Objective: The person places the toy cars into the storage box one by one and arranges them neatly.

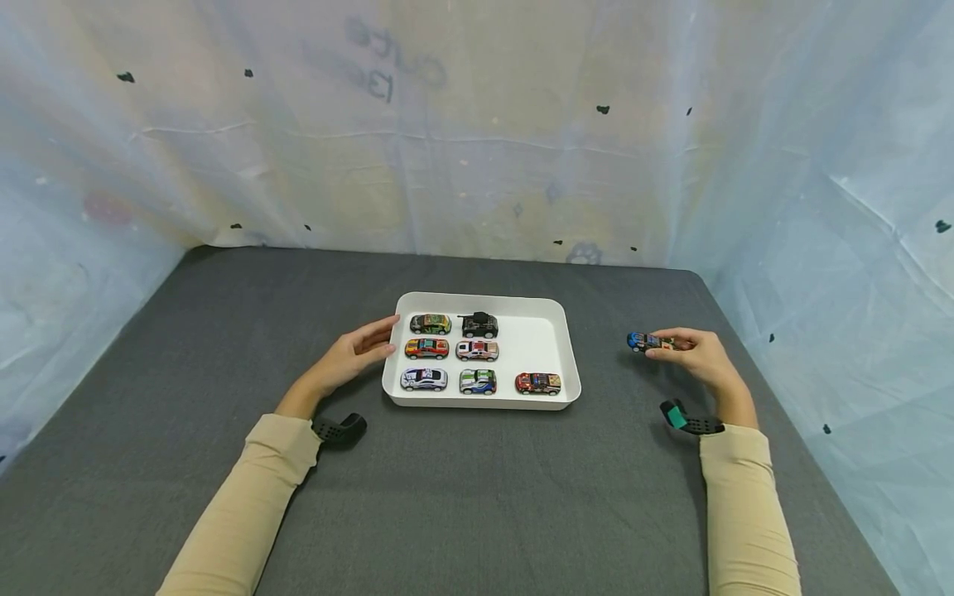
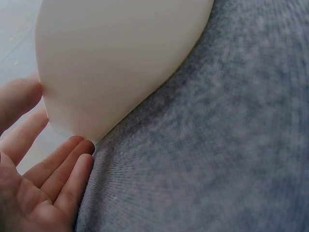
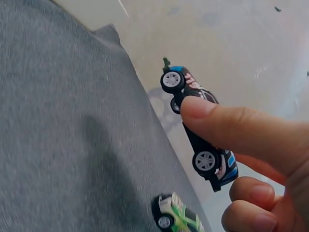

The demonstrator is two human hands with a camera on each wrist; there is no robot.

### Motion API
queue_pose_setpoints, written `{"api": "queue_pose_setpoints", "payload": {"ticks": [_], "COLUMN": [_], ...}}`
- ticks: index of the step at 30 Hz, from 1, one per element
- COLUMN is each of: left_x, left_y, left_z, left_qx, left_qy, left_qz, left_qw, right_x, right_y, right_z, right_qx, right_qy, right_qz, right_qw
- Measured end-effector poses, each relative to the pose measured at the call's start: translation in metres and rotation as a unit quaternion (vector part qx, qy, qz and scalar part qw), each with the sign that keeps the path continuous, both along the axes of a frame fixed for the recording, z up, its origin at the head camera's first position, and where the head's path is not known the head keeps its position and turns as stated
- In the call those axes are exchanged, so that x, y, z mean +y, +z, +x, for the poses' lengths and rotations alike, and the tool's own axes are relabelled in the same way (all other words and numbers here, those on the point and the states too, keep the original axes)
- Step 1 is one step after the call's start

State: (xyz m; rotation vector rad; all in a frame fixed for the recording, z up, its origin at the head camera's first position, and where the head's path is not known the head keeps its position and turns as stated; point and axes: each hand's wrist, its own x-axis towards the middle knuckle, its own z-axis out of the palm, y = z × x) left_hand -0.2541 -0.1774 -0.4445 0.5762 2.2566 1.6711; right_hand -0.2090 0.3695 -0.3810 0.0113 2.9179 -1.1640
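A white tray [image 1: 531, 331] lies on the grey cloth with several toy cars in it. My left hand [image 1: 350, 356] touches the tray's left edge, fingers fairly straight and fingertips against the outer wall [image 2: 111, 63]. Off to the right of the tray, my right hand [image 1: 704, 356] pinches a black and blue toy car [image 1: 639, 341] between thumb and fingers. In the right wrist view this car [image 3: 205, 161] is raised over the cloth, side and wheels showing, partly covered by the thumb. Below it sits a green and white toy car [image 3: 178, 213], cut off by the frame's bottom edge.
Inside the tray, a black toy vehicle with a turret [image 1: 479, 324] stands in the back row and a red and black car [image 1: 538, 383] at front right. Grey cloth [image 1: 477, 497] covers the table. Pale plastic sheeting [image 1: 477, 124] hangs behind and at both sides.
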Motion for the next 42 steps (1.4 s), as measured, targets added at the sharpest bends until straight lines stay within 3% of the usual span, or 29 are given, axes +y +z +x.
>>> {"api": "queue_pose_setpoints", "payload": {"ticks": [14, 22, 42], "left_x": [0.0, 0.0, 0.0], "left_y": [0.0, 0.001, -0.001], "left_z": [0.0, 0.0, 0.0], "left_qx": [0.001, 0.001, -0.001], "left_qy": [-0.002, 0.003, 0.002], "left_qz": [0.004, 0.006, 0.008], "left_qw": [1.0, 1.0, 1.0], "right_x": [-0.02, -0.036, -0.095], "right_y": [0.007, 0.01, 0.012], "right_z": [-0.003, -0.006, -0.009], "right_qx": [0.001, 0.025, 0.019], "right_qy": [0.013, 0.025, 0.077], "right_qz": [-0.018, -0.03, -0.075], "right_qw": [1.0, 0.999, 0.994]}}
